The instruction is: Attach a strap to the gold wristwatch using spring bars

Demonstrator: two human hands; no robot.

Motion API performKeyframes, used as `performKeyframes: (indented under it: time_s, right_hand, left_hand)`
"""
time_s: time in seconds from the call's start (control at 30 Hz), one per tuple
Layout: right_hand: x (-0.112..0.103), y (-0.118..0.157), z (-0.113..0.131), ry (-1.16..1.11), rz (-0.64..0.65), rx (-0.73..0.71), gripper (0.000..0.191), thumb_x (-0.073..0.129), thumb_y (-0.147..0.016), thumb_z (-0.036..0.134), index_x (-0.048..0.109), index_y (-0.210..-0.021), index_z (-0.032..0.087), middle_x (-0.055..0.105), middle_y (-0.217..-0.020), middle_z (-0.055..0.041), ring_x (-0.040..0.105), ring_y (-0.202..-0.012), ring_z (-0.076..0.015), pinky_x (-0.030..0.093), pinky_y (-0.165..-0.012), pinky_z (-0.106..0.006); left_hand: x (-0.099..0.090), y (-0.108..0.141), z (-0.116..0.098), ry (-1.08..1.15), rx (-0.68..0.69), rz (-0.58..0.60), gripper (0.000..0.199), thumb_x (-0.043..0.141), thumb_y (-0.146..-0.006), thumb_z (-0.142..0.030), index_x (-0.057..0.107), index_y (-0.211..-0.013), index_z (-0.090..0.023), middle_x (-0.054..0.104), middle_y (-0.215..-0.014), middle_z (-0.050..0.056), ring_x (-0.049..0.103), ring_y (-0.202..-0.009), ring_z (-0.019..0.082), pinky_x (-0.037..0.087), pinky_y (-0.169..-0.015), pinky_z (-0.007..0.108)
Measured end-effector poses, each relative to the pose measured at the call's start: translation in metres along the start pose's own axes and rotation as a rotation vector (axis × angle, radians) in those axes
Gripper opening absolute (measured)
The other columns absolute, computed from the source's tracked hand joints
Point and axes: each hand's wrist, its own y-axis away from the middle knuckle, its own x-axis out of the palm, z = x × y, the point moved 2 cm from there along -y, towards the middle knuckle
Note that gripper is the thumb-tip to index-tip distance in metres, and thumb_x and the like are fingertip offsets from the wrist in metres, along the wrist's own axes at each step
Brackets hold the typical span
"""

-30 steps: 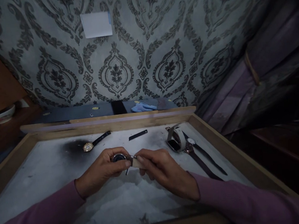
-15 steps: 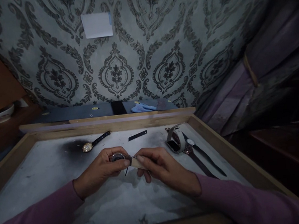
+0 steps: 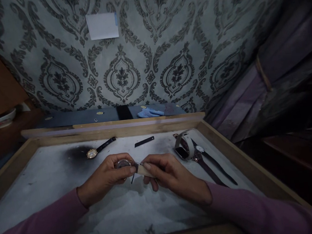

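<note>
Beige strap (image 3: pixel 144 170) pinched in my right hand (image 3: pixel 167 173) could drop beneath it if I tug against the watch (image 3: pixel 123 163) my left hand (image 3: pixel 108 173) grips.

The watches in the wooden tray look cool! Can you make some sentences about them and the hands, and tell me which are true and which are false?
1. The left hand holds a round watch. True.
2. The right hand is holding nothing. False: its fingers pinch a pale strip.
3. The gold-coloured watch has a dark strap. True.
4. The square-screened smartwatch lies left of the gold-coloured watch. False: it is to the right.
5. The blue cloth is inside the wooden tray. False: it lies beyond the far edge.
6. A flat, dark bar lies in the tray. True.
</note>
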Motion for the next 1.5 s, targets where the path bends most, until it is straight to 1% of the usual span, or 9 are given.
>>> performKeyframes:
  time_s: [0.17,0.3,0.43,0.63,0.73,0.83,1.03,1.23,1.5]
  right_hand:
    - [-0.0005,-0.0002,-0.0004,0.017,0.010,-0.021,0.034,0.048,-0.091,0.040,0.060,-0.081,0.011,0.062,-0.066,-0.0035,0.050,-0.046,-0.0057,0.032,-0.041,-0.017]
    - [-0.0012,-0.0009,-0.0002,0.026,0.015,-0.036,0.034,0.048,-0.091,0.040,0.061,-0.080,0.011,0.062,-0.066,-0.0034,0.050,-0.046,-0.0055,0.034,-0.042,-0.018]
    - [-0.0017,-0.0012,-0.0013,0.015,0.019,-0.015,0.034,0.049,-0.090,0.040,0.063,-0.081,0.011,0.062,-0.065,-0.0030,0.049,-0.046,-0.0055,0.034,-0.042,-0.018]
    - [-0.0017,-0.0013,-0.0040,-0.008,0.038,0.001,0.038,0.050,-0.089,0.045,0.062,-0.080,0.010,0.061,-0.065,-0.0033,0.050,-0.047,-0.0058,0.032,-0.041,-0.017]
    - [-0.0009,-0.0016,-0.0032,-0.045,0.060,0.024,0.040,0.050,-0.089,0.047,0.061,-0.077,0.011,0.058,-0.059,-0.0003,0.043,-0.041,-0.0039,0.027,-0.037,-0.016]
    - [-0.0007,-0.0024,-0.0029,-0.106,0.074,0.048,0.041,0.051,-0.088,0.050,0.061,-0.078,0.011,0.058,-0.056,0.0007,0.037,-0.037,-0.0030,0.025,-0.035,-0.016]
    - [-0.0019,-0.0034,-0.0041,-0.153,0.075,0.066,0.039,0.053,-0.088,0.047,0.060,-0.077,0.011,0.060,-0.056,0.0003,0.038,-0.037,-0.0026,0.026,-0.036,-0.016]
    - [-0.0027,-0.0036,-0.0047,-0.167,0.073,0.072,0.037,0.054,-0.087,0.046,0.060,-0.078,0.011,0.062,-0.061,-0.0010,0.041,-0.037,-0.0018,0.027,-0.036,-0.015]
    - [-0.0022,-0.0040,-0.0053,-0.149,0.062,0.075,0.037,0.054,-0.087,0.046,0.060,-0.078,0.010,0.063,-0.064,-0.0027,0.045,-0.040,-0.0022,0.028,-0.035,-0.015]
  left_hand:
    - [0.0007,0.0010,0.0002,-0.010,-0.009,0.003,0.024,0.068,-0.073,-0.038,0.056,-0.073,-0.017,0.038,-0.053,-0.009,0.023,-0.048,0.007,0.018,-0.046,0.022]
    - [0.0015,0.0012,-0.0009,0.003,-0.024,0.009,0.025,0.069,-0.073,-0.038,0.056,-0.073,-0.017,0.037,-0.052,-0.009,0.023,-0.047,0.007,0.017,-0.045,0.022]
    - [0.0016,0.0005,-0.0019,-0.019,-0.036,0.004,0.027,0.069,-0.072,-0.041,0.056,-0.073,-0.018,0.036,-0.050,-0.010,0.022,-0.045,0.006,0.018,-0.045,0.022]
    - [0.0000,0.0006,0.0001,-0.063,-0.036,0.022,0.024,0.068,-0.073,-0.039,0.057,-0.075,-0.018,0.034,-0.048,-0.010,0.023,-0.046,0.007,0.016,-0.045,0.021]
    - [0.0003,0.0005,0.0006,-0.047,-0.045,0.027,0.026,0.069,-0.073,-0.040,0.056,-0.075,-0.018,0.032,-0.048,-0.011,0.022,-0.046,0.007,0.016,-0.046,0.021]
    - [0.0011,0.0001,-0.0005,-0.015,-0.043,0.015,0.029,0.070,-0.072,-0.042,0.055,-0.073,-0.017,0.035,-0.051,-0.009,0.022,-0.047,0.007,0.017,-0.046,0.021]
    - [0.0014,0.0005,-0.0031,-0.021,-0.029,-0.015,0.030,0.070,-0.071,-0.043,0.055,-0.071,-0.017,0.036,-0.051,-0.009,0.022,-0.047,0.007,0.017,-0.046,0.022]
    - [-0.0004,0.0002,-0.0007,-0.010,-0.023,-0.013,0.025,0.069,-0.072,-0.038,0.056,-0.071,-0.017,0.039,-0.053,-0.008,0.024,-0.048,0.007,0.017,-0.046,0.021]
    - [0.0011,-0.0003,-0.0031,0.002,-0.037,-0.008,0.028,0.070,-0.071,-0.040,0.055,-0.071,-0.017,0.036,-0.052,-0.009,0.022,-0.047,0.007,0.015,-0.045,0.022]
